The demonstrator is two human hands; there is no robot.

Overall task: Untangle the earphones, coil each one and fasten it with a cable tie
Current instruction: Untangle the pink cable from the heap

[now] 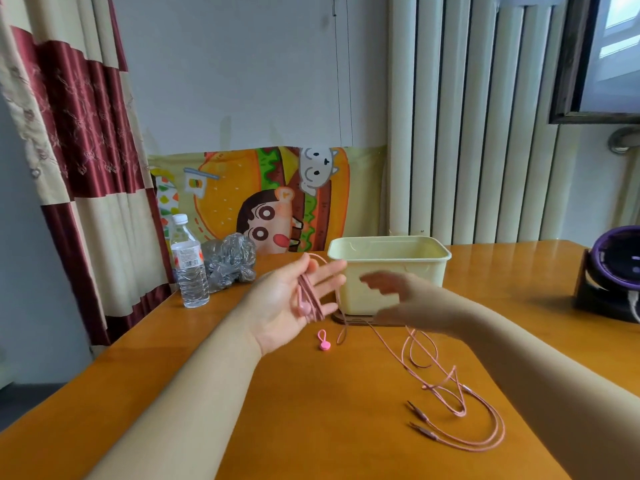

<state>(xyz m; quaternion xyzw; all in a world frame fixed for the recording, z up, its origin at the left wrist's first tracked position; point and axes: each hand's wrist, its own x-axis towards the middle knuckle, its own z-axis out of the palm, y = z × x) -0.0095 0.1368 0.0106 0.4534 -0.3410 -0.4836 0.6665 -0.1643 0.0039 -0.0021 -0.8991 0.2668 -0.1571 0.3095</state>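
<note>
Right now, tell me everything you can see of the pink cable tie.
The cable tie is small, pink and rubbery-looking: a round disc with a thin loop above it. It lies flat on the wooden table, unused, near the left hand and beside, but apart from, a pink cable end. Nothing else touches it.

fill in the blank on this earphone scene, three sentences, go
The pink earphone cable is looped over the ___ hand.
Beside the plastic bag stands a water ___.
On the table, in front of the cream bin, lies a pink cable ___.
Missing: left; bottle; tie.
</note>
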